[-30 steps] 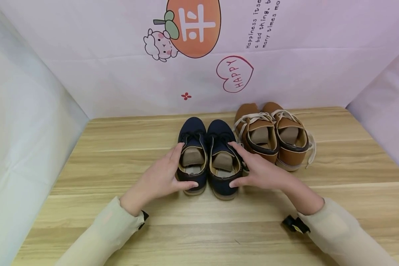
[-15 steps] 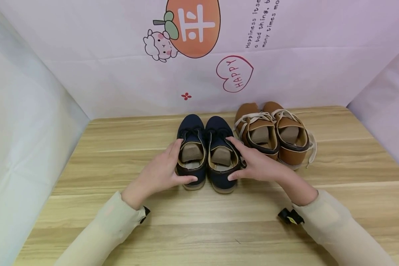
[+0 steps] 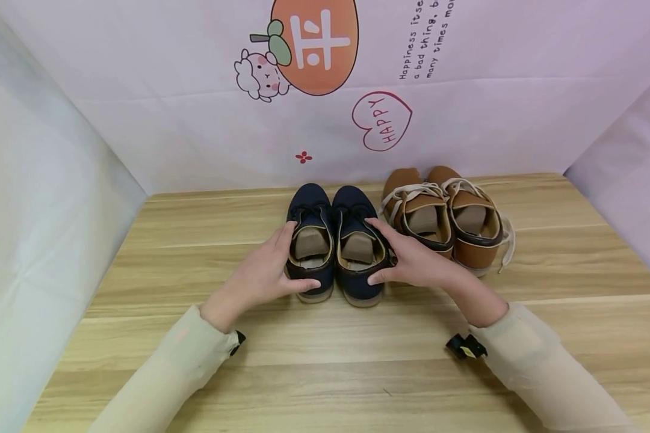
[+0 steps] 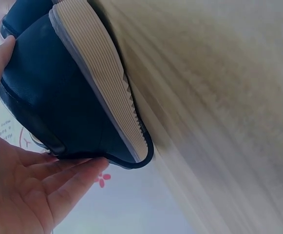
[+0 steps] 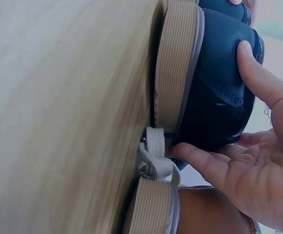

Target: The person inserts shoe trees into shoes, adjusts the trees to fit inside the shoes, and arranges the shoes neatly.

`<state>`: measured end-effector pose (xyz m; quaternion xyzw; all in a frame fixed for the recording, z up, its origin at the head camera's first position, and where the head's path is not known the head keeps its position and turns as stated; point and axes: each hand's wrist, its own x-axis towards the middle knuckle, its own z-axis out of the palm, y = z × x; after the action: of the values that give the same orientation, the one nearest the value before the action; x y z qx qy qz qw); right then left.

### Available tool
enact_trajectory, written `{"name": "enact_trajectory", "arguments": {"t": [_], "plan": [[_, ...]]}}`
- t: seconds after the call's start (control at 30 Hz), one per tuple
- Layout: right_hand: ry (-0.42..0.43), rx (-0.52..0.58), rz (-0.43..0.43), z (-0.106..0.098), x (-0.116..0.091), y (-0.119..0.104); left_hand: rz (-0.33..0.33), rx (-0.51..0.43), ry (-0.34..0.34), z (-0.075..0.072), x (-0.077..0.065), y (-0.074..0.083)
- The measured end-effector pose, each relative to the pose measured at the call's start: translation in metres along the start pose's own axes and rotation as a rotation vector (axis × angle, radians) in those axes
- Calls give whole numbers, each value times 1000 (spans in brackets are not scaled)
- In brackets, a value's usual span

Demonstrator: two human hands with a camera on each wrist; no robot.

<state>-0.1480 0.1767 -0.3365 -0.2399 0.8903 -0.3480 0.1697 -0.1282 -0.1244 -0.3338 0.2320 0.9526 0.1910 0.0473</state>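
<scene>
Two navy lace-up shoes stand side by side, toes toward the back wall. My left hand holds the left navy shoe, thumb at the heel and fingers along its outer side; the left wrist view shows this grip on the dark upper. Around the right navy shoe is my right hand, its thumb on the heel and fingers on the outer side. In the right wrist view, a pale lace lies between that shoe's sole and a brown shoe, close by my fingers.
A brown pair, the left brown shoe and right brown shoe, stands just right of the navy pair, laces loose. Behind the wooden tabletop rises a printed white cloth wall. White cloth also hangs on both sides.
Both hands have pushed the navy shoes away from me, toward the back wall, and very slightly left. The brown pair has hardly moved.
</scene>
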Motion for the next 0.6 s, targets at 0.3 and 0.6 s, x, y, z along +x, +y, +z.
{"name": "enact_trajectory", "arguments": {"t": [0.3, 0.6], "plan": [[16, 71, -12, 5, 10, 6, -14, 9, -7, -4, 8, -5], [21, 135, -11, 8, 16, 5, -39, 10, -8, -4, 11, -7]]}}
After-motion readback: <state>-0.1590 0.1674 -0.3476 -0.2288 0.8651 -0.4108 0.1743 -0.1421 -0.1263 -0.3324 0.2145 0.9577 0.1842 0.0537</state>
